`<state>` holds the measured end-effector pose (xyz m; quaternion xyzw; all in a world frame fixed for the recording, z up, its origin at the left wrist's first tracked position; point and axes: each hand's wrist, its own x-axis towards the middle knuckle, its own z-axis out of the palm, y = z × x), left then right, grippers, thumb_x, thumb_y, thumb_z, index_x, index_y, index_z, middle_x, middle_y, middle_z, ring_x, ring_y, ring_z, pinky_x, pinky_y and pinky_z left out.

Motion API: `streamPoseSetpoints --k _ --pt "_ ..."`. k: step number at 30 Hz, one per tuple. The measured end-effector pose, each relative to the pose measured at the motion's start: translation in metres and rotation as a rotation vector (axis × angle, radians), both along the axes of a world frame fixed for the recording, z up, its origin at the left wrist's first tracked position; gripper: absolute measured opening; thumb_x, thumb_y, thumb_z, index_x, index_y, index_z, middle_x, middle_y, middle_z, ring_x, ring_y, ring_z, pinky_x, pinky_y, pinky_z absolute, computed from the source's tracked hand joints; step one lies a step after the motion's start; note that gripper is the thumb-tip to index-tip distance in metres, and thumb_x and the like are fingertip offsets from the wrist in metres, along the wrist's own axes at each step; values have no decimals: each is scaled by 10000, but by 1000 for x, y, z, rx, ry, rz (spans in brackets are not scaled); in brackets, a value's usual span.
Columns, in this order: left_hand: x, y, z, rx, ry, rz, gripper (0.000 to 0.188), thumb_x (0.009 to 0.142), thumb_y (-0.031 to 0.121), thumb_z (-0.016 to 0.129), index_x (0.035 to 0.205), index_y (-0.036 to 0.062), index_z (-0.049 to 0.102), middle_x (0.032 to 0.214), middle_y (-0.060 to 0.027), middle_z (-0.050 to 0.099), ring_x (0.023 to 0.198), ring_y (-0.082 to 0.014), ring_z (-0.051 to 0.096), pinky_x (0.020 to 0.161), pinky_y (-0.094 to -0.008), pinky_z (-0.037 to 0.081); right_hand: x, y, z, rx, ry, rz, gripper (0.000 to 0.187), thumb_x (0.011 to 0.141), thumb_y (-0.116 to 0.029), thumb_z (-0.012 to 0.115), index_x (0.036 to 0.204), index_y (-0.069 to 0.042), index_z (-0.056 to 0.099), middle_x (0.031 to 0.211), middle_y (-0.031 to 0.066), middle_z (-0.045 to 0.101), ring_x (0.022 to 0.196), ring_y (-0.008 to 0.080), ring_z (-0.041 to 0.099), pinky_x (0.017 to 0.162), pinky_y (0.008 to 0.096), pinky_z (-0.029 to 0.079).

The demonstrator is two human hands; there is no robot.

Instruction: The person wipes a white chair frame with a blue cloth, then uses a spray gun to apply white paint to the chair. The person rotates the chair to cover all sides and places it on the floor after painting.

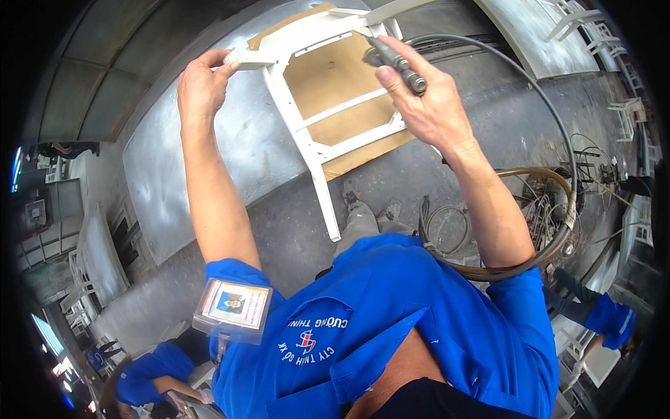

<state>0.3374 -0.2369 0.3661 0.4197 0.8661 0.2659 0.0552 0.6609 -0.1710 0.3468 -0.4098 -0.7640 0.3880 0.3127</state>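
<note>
Fingers of left hand [199,87] clamped on end of white, open, wooden-looking chair frame [356,142] atop flat brown board [328,77]; of right hand [434,105], round dark cylindrical metal tool [399,64]; best with frame braced.

White chair [289,112] on brown board [328,80]; dark tool [393,60] near corner.

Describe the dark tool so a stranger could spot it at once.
Find the white chair frame over the brown board. Near its upper right corner, the person's right hand grips the dark tool: a short, stubby cylinder, unlike the long, looping hose.
</note>
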Motion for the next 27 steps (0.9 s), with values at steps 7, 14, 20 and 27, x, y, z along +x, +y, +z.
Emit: streamPoseSetpoints --k 7,14,20,27 --pt "-1 -1 1 5 12 -7 284 900 256 766 1164 154 780 1150 -38 764 1029 -244 691 924 -405 520 -35 -9 -2 -134 75 181 574 977 -529 650 1447 -205 591 1300 192 690 1215 355 654 1039 435 507" --pt "-2 -1 2 -16 7 -7 286 900 256 756 1168 159 781 1111 -61 771 1008 -246 698 902 -407 522 -10 1 6 -179 -26 -34 543 980 -503 667 1445 -233 594 1189 167 739 1109 305 703 963 397 535" --pt "1 -9 1 79 -39 -57 301 878 213 780 1160 106 779 1007 -95 783 938 -255 720 848 -387 537 13 12 11 -66 66 -185 527 988 -472 677 1438 -209 600 1115 138 760 1008 233 713 923 375 539" --pt "-9 -9 -6 178 5 -209 325 865 161 804 1174 69 766 1003 -92 779 889 -179 714 812 -316 537 -86 73 -37 -33 153 -145 552 975 -478 677 1445 -200 593 1127 142 758 1050 256 714 947 384 536"
